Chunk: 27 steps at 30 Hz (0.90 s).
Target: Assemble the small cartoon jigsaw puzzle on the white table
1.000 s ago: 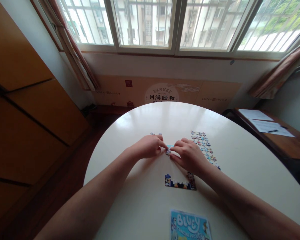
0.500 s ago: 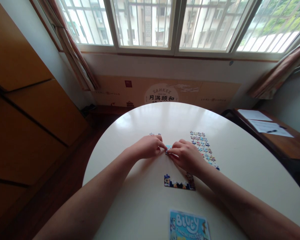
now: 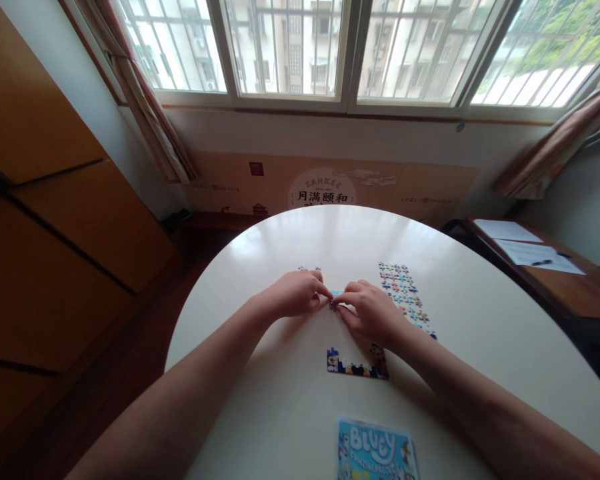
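Observation:
My left hand (image 3: 300,294) and my right hand (image 3: 373,309) meet near the table's middle over small blue-topped jigsaw pieces (image 3: 333,304). The left index finger presses on them from the left, its other fingers curled in. From the right, the thumb and index finger of my right hand close on the same spot. Fingers cover most of these pieces. Nearer to me lies a joined strip of jigsaw (image 3: 356,373) with raised corners at both ends. Several loose jigsaw pieces (image 3: 403,287) are laid out in rows beyond my right hand.
A blue "Bluey" picture card or box (image 3: 377,450) lies at the near side of the round white table (image 3: 260,400). A few more pieces (image 3: 303,269) sit behind my left hand. At the right, a wooden desk (image 3: 580,290) holds papers (image 3: 535,256).
My right index finger has shifted slightly up and left onto the pieces. Both hands otherwise stay in place; the view has moved a little.

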Each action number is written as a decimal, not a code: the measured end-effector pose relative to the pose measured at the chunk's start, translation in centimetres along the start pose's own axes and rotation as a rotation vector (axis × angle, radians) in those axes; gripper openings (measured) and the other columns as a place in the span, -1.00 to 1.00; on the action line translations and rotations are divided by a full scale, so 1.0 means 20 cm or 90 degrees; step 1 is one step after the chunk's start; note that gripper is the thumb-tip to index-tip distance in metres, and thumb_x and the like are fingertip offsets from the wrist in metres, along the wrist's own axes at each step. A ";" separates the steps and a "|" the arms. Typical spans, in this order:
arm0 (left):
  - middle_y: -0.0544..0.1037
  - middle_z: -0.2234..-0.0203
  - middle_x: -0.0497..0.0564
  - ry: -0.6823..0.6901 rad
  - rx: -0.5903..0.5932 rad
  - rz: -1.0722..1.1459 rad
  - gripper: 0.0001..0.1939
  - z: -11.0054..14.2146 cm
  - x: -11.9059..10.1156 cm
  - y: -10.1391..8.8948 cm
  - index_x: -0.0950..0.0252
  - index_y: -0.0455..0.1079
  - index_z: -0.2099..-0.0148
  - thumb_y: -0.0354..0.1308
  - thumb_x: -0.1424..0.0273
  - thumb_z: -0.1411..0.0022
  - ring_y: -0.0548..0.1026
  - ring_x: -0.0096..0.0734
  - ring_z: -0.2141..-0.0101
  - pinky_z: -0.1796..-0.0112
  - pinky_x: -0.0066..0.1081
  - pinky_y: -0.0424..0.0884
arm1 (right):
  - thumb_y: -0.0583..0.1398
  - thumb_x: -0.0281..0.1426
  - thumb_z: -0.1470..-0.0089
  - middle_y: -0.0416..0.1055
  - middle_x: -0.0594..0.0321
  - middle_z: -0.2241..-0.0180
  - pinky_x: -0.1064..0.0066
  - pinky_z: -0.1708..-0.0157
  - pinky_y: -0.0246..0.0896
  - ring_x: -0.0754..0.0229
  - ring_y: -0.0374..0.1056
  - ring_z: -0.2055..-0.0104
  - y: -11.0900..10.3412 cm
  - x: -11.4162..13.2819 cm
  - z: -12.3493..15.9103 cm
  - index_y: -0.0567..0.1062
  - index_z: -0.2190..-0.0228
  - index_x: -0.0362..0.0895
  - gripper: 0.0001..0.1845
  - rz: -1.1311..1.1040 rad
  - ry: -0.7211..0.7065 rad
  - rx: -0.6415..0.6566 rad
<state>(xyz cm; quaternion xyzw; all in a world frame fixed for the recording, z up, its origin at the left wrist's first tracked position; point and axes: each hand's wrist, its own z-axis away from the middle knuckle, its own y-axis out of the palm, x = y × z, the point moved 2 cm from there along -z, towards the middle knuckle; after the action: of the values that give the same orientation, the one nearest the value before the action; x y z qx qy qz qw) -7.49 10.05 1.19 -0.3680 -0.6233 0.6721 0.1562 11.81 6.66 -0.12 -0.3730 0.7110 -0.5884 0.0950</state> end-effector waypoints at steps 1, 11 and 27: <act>0.57 0.20 -0.03 -0.004 0.002 0.000 -0.49 0.00 0.00 0.00 -0.02 0.61 0.02 0.08 0.59 -0.12 0.52 -0.35 0.26 0.21 -0.39 0.39 | 0.21 -0.45 -0.19 0.51 0.16 0.34 0.27 0.16 0.22 0.08 0.34 0.22 0.00 0.00 0.00 0.67 0.23 -0.05 -0.79 -0.008 -0.001 -0.018; 0.58 0.20 -0.01 -0.008 -0.001 0.000 -0.53 0.00 -0.01 -0.01 0.00 0.62 0.04 0.09 0.57 -0.14 0.53 -0.35 0.26 0.24 -0.40 0.38 | 0.22 -0.59 -0.03 0.49 0.17 0.30 0.24 0.19 0.20 0.08 0.27 0.25 0.02 -0.05 0.00 0.69 0.28 0.03 -0.66 0.055 -0.033 -0.069; 0.59 0.27 -0.02 0.028 -0.122 -0.022 -0.66 -0.01 -0.01 -0.07 0.21 0.60 0.29 0.01 0.58 -0.12 0.49 -0.40 0.35 0.31 -0.39 0.35 | 0.19 -0.48 -0.15 0.50 0.15 0.27 0.21 0.17 0.15 0.05 0.28 0.20 0.02 -0.07 0.01 0.67 0.24 0.00 -0.74 0.067 -0.018 -0.018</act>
<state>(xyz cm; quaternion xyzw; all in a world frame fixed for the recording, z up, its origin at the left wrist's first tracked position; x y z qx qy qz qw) -7.60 10.23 2.49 -0.3853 -0.6872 0.5984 0.1457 12.78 7.38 -1.00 -0.3451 0.7363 -0.5672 0.1305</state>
